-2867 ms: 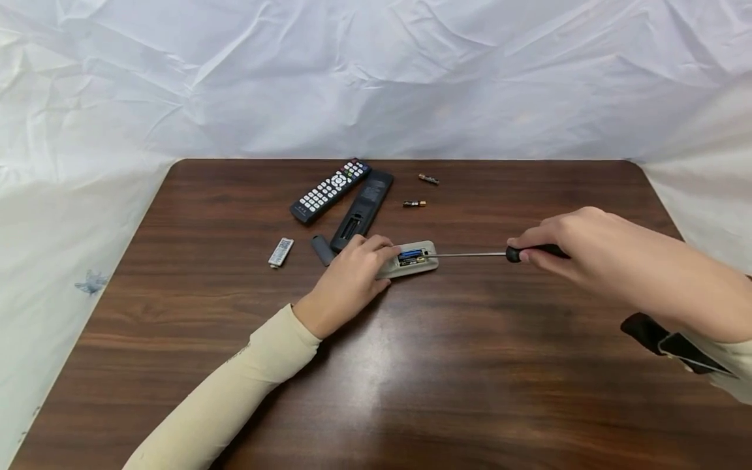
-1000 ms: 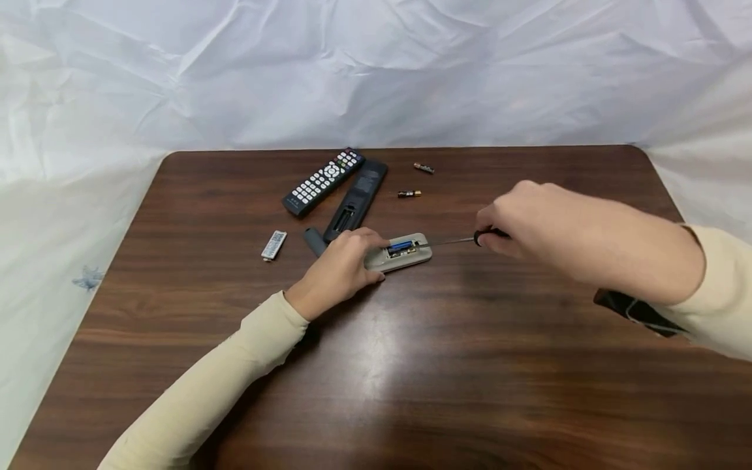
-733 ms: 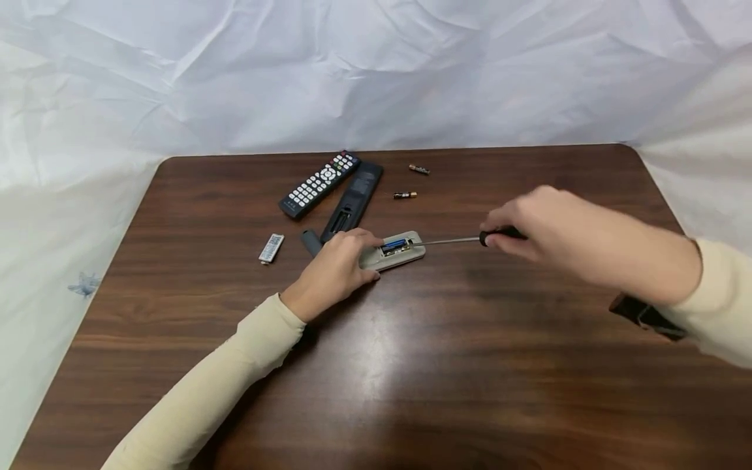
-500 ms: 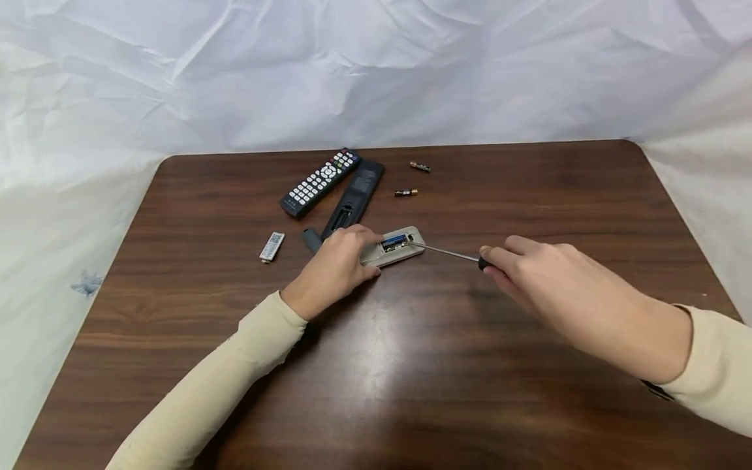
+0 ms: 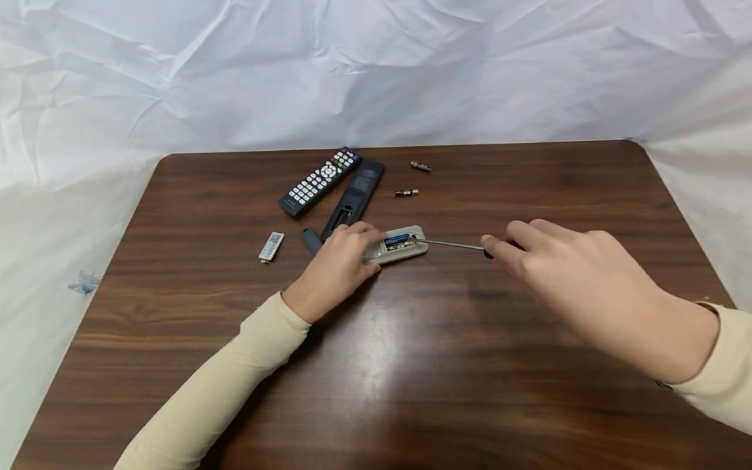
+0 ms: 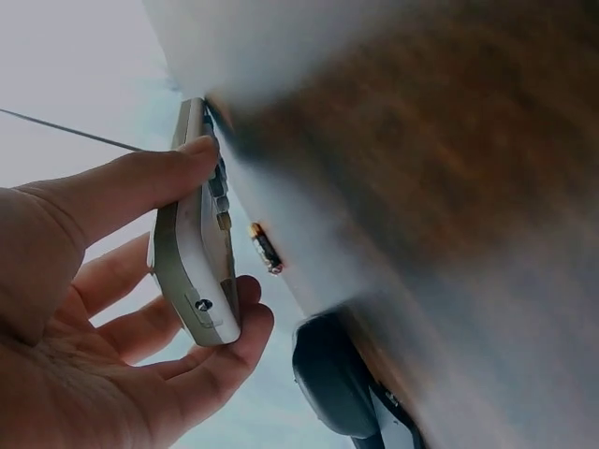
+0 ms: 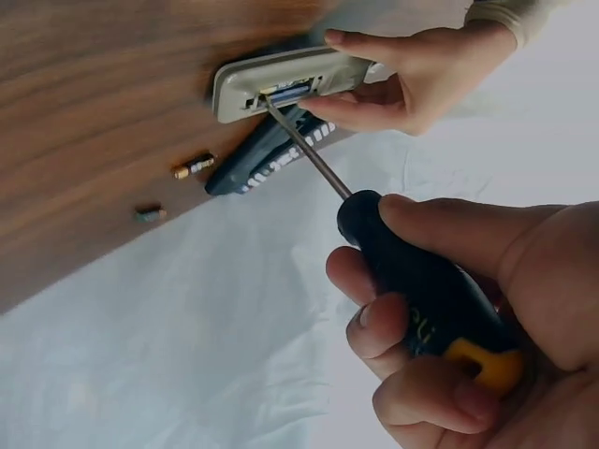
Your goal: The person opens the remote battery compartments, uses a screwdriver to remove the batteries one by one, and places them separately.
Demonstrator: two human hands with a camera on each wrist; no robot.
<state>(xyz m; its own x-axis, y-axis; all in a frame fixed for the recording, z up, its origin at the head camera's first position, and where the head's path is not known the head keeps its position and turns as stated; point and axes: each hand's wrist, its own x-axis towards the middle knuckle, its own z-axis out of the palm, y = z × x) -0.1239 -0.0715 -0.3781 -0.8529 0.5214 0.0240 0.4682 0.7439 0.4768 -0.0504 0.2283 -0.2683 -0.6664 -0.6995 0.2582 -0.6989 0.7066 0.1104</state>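
Observation:
My left hand (image 5: 341, 264) grips a light grey remote control (image 5: 411, 254) by its sides, back face up, near the middle of the table. In its uncovered compartment lie a blue battery (image 5: 396, 239) and a black-and-gold battery (image 5: 401, 247). My right hand (image 5: 578, 287) holds a screwdriver (image 7: 421, 281) by its dark handle with a yellow patch, thumb along the neck. The shaft (image 7: 314, 164) reaches left to the remote, its tip at the compartment's end beside the batteries. In the left wrist view, my thumb (image 6: 140, 192) presses one edge and fingers curl under the other.
A black remote with white buttons (image 5: 320, 183) lies behind my left hand, touching a second black remote (image 5: 358, 189) turned back up. Nearby are a dark cover (image 5: 312, 241) and a grey cover with a label (image 5: 272, 247). Two loose batteries (image 5: 407, 192) lie farther back.
The right hand, seen higher a second ago, has dropped and turned, tilting the screwdriver the other way. Its tip stays at the compartment. The left hand keeps holding the grey remote.

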